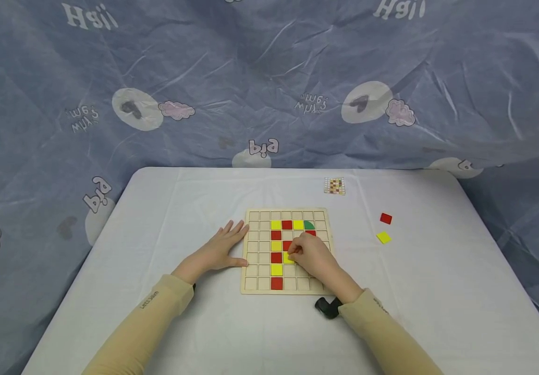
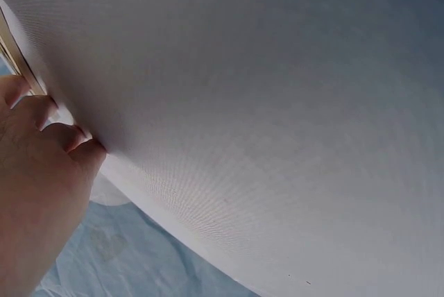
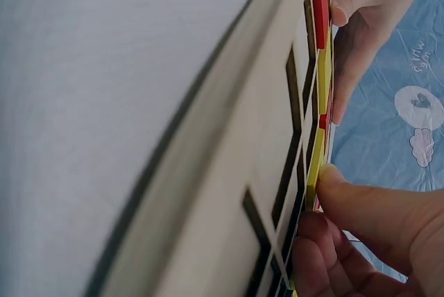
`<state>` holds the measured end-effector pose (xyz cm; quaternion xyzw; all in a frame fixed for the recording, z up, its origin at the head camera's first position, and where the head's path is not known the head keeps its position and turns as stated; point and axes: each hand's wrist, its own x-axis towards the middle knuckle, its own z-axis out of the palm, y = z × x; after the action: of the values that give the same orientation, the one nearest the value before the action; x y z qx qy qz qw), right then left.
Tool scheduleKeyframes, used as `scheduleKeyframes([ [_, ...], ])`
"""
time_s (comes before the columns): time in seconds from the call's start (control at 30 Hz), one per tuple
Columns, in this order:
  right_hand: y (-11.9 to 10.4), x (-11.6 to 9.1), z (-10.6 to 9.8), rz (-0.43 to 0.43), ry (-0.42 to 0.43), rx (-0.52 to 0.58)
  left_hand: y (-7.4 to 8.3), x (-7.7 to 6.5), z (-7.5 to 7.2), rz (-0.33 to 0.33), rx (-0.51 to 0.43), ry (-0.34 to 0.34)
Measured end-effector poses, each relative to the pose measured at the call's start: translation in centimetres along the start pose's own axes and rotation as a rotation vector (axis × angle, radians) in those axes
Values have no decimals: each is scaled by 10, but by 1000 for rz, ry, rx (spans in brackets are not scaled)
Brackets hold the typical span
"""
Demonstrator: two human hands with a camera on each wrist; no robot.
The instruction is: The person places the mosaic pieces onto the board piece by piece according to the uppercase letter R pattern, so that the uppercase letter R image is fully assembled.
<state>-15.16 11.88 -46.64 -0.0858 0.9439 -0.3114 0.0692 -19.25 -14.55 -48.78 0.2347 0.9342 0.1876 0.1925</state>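
A wooden grid board (image 1: 255,284) lies on the table, with red and yellow square tiles and a green quarter-round tile (image 1: 309,225) in its cells. My right hand (image 1: 315,258) is over the board's middle, thumb and curled fingers pinching a yellow tile (image 1: 288,258) at a cell beside a red tile (image 1: 276,258). In the right wrist view, the thumb (image 3: 340,189) presses that tile's edge. My left hand (image 1: 220,249) rests on the table with spread fingers, its thumb and fingertips at the board's left edge. Most of that hand's reach is off-frame in the left wrist view.
To the right of the board lie a loose red tile (image 1: 386,219) and a loose yellow tile (image 1: 384,237). A small card with a printed grid pattern (image 1: 334,186) lies behind the board. Patterned blue cloth (image 1: 260,78) hangs beyond the white table (image 1: 194,333).
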Motion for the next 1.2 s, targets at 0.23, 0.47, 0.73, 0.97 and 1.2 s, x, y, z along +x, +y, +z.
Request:
scheduleKeyframes([
  [0.23, 11, -6, -17, 3, 40, 90, 1, -1, 0, -5, -3, -3],
  [0.47, 49, -8, -62, 91, 133, 103, 0, -1, -2, -5, 7, -11],
  [0.73, 106, -16, -102, 202, 223, 63, -1, -1, -1, 4, 1, -4],
  [0.97, 146, -27, -120, 306, 232, 53, -1, -1, -1, 0, 0, 1],
  [1.2, 165, -23, -128, 393, 237, 35, 0, 0, 0, -13, -1, -6],
])
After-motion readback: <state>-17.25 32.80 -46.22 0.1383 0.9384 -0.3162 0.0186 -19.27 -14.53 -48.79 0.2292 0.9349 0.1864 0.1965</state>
